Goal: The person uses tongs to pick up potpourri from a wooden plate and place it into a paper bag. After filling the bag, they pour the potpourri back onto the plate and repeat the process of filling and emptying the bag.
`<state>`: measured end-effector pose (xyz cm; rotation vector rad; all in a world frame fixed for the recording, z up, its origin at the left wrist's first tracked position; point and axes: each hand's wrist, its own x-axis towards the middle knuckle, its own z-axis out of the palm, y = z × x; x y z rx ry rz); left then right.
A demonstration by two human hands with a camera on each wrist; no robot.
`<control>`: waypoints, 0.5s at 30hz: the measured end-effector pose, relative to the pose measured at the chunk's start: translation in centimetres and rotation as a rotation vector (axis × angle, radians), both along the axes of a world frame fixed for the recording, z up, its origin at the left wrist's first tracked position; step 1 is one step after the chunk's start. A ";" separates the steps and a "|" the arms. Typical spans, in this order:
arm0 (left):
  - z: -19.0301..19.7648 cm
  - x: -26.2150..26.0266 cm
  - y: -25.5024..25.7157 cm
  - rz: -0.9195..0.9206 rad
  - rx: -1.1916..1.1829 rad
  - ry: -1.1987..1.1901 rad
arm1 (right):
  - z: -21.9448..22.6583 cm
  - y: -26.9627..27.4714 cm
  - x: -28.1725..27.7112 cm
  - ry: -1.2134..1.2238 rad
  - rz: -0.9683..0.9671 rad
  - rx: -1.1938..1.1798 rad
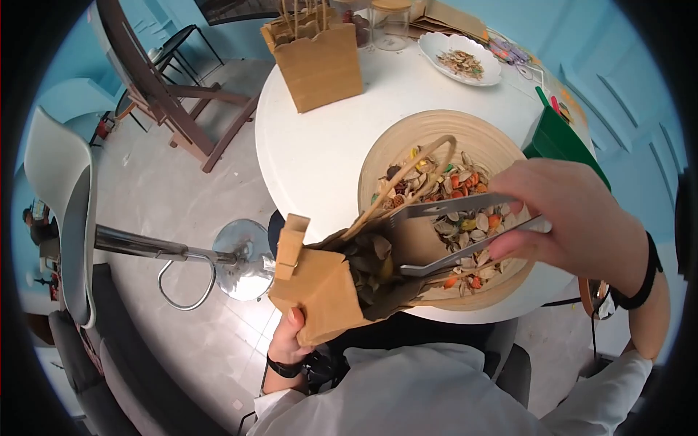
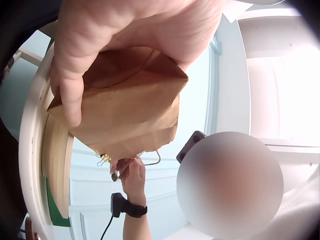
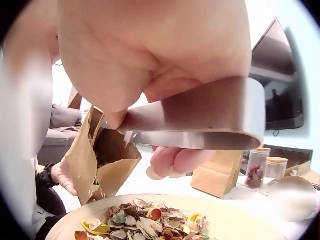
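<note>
My left hand [image 1: 287,340] grips the bottom end of a brown paper bag [image 1: 327,291], which is tilted with its mouth facing right. Dark scraps show inside, and a twisted paper handle [image 1: 443,149] arcs out over the bowl. Pinched in my right hand [image 1: 563,211] is a pair of metal tongs [image 1: 465,253]; the two arms are spread, their tips at the bag's mouth. Beneath them lies a wide wooden bowl [image 1: 385,142] of potpourri [image 3: 150,220], with dried petals, shell-like flakes and orange bits. In the left wrist view, the bag's base fills my palm.
On the round white table [image 1: 291,167] stands another paper bag [image 1: 320,69] with sticks in it. Behind are lidded glass jars [image 1: 391,29] and a white scalloped plate [image 1: 436,47] holding dried bits. A green container [image 1: 567,145] is at the right; a white stool [image 1: 62,182] stands left.
</note>
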<state>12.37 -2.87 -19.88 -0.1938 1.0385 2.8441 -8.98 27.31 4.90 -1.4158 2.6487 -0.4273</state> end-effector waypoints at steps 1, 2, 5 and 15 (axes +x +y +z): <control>-0.1 0.3 -0.2 0.011 -0.007 -0.012 | -0.1 0.6 0.0 -0.007 -0.035 -0.081; -0.2 0.6 -0.3 0.018 -0.010 -0.026 | 0.3 1.2 0.0 -0.010 -0.056 -0.071; -0.8 0.9 -1.0 -0.004 0.227 0.023 | 1.5 3.1 -0.8 -0.118 -0.280 0.056; 0.9 1.0 -0.6 0.053 0.201 -0.084 | -3.3 9.7 -4.3 -0.275 -0.679 0.595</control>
